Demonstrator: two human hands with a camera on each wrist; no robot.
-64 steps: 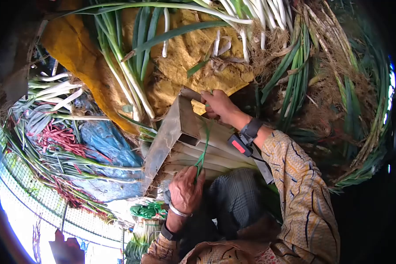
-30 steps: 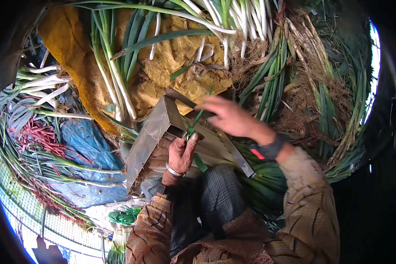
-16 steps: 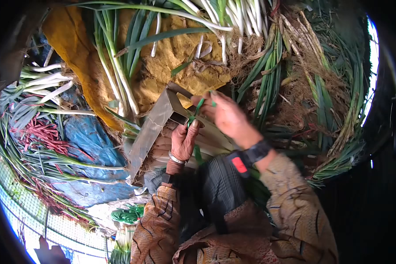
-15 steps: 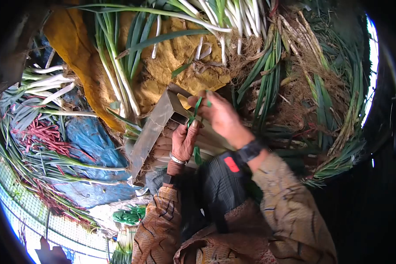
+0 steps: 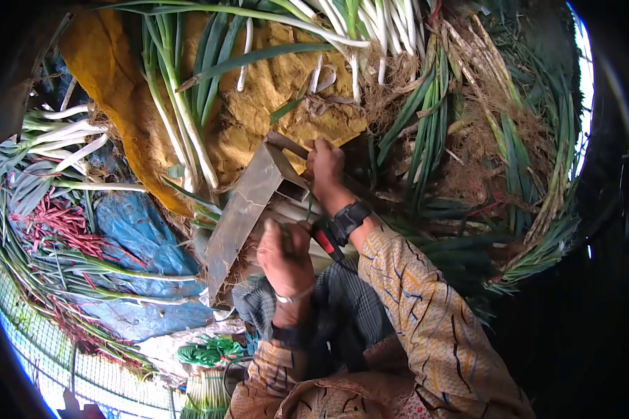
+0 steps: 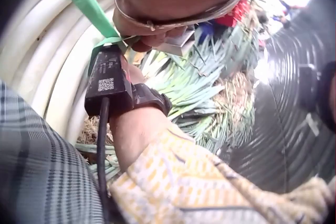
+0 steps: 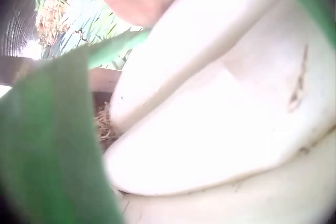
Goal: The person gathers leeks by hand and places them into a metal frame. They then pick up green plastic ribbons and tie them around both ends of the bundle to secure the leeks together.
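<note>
White leek stems (image 5: 286, 209) lie in an angled metal frame (image 5: 241, 202), roots toward its left end. My left hand (image 5: 284, 262) is curled just below the frame's near corner, gripping a green strip. My right hand (image 5: 326, 170) pinches the strip at the frame's upper corner; its fingertips are partly hidden. In the left wrist view the green strip (image 6: 86, 3) runs taut across the white stems (image 6: 58, 56) beside my hands. The right wrist view shows thick white stems (image 7: 210, 124) close up, with a blurred green strip (image 7: 52, 140) before them.
Loose leeks (image 5: 189, 119) lie on a yellow sheet (image 5: 258, 91) beyond the frame. Left are a blue sheet (image 5: 136, 227), red strips (image 5: 63, 227) and more leeks. A green coil (image 5: 210, 350) sits lower left; rooted leeks (image 5: 433, 126) are at right.
My right hand has drawn in to the frame's upper corner, its fingers more curled. My left hand has moved down and slightly left, turning its thumb upward.
</note>
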